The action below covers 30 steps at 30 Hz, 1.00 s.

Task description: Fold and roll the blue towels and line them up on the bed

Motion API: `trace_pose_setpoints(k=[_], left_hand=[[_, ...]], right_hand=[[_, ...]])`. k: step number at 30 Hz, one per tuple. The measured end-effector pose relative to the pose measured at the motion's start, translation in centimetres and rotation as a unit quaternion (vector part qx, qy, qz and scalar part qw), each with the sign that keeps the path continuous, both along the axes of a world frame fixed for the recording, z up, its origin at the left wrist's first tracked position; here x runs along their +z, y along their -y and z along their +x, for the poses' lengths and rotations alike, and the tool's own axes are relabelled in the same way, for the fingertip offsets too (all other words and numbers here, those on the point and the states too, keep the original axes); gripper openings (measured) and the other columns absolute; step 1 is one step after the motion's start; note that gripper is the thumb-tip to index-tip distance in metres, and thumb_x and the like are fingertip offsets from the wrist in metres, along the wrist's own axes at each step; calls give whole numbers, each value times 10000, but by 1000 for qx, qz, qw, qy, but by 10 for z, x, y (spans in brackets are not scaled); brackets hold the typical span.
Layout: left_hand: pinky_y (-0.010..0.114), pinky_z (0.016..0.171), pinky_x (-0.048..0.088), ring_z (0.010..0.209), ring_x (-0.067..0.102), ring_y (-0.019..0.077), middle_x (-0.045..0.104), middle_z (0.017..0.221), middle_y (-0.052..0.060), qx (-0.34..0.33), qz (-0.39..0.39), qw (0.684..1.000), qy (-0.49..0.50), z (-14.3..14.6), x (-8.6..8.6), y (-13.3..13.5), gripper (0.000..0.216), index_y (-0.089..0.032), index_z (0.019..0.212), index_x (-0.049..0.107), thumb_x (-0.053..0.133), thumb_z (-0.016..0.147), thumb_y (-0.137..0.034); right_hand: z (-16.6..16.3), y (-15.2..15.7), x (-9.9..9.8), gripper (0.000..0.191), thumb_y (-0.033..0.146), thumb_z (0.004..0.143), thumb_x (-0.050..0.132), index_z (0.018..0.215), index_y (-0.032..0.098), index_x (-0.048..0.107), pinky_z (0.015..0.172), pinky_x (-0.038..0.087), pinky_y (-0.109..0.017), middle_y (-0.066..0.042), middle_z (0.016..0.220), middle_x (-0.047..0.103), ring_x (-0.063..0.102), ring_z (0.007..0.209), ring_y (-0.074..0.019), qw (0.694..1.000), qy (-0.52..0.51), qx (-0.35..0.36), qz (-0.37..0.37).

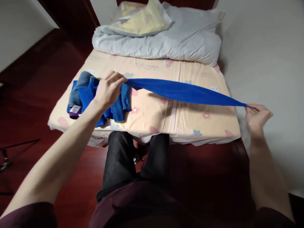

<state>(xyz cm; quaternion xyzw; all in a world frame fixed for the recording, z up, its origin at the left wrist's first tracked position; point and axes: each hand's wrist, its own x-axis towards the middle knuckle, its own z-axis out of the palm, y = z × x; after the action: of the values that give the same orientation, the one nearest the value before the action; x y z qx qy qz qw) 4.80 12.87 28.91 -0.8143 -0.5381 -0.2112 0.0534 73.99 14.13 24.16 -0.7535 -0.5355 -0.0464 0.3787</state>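
Note:
A blue cloth (180, 91), looking like a towel, is stretched lengthwise in the air over the bed. My left hand (108, 88) pinches one end of it, and my right hand (257, 116) pinches the other, past the bed's right edge. Between them the cloth hangs as a narrow band, slightly higher on the left. Beneath and beyond my left hand lies a pile of folded or rolled cloths (85, 93) in blue and grey-blue, one with a white tag. My left hand and forearm hide part of that pile.
The bed (152, 122) has a pale peach, patterned cover under clear plastic. A white quilt (190, 34) and a yellow pillow (147, 22) in plastic lie at its far end. A wall (268, 57) stands close on the right. A thin black stand (7, 155) is at left.

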Motion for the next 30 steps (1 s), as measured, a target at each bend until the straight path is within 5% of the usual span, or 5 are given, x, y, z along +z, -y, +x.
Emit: trace_pose_setpoints(k=[9, 14, 20, 25, 30], left_hand=[[447, 942, 540, 1032, 593, 285, 676, 1090, 138, -59, -160, 985, -40, -19, -162, 41, 373, -175, 1097, 730, 387, 958, -119], [404, 902, 556, 1009, 609, 276, 665, 1024, 128, -24, -233, 971, -41, -25, -223, 68, 396, -197, 1070, 717, 386, 892, -73], [416, 918, 549, 994, 640, 287, 669, 1054, 137, -30, -237, 970, -36, -37, -244, 94, 435, -200, 1125, 697, 405, 838, -55], [459, 896, 554, 962, 661, 320, 695, 1020, 162, -35, -229, 968, -93, -35, -239, 100, 386, -176, 1072, 704, 436, 814, -73], [421, 809, 567, 871, 703, 297, 725, 922, 135, -22, -272, 951, -142, -27, -223, 90, 331, -201, 922, 727, 430, 832, -87]], right_hand=[[-15, 43, -150, 179, 70, 823, 620, 918, 113, 765, 922, 592, -434, -258, 1139, 727, 715, 965, -277, 985, -82, 70, -134], [-7, 76, -202, 188, 189, 836, 600, 884, 133, 772, 1053, 572, -486, -190, 1059, 775, 738, 1004, -295, 980, -3, 103, -173], [4, 107, -209, 245, 212, 880, 546, 892, 153, 783, 1059, 577, -456, -176, 1063, 795, 753, 1019, -297, 980, 55, 104, -158], [-5, 119, -197, 268, 226, 880, 549, 958, 186, 803, 998, 598, -438, -130, 1143, 794, 749, 1039, -301, 974, 83, 66, -198], [-21, 106, -175, 321, 90, 779, 562, 940, 185, 823, 973, 600, -438, -134, 1024, 805, 750, 1011, -311, 940, 114, 29, -319]])
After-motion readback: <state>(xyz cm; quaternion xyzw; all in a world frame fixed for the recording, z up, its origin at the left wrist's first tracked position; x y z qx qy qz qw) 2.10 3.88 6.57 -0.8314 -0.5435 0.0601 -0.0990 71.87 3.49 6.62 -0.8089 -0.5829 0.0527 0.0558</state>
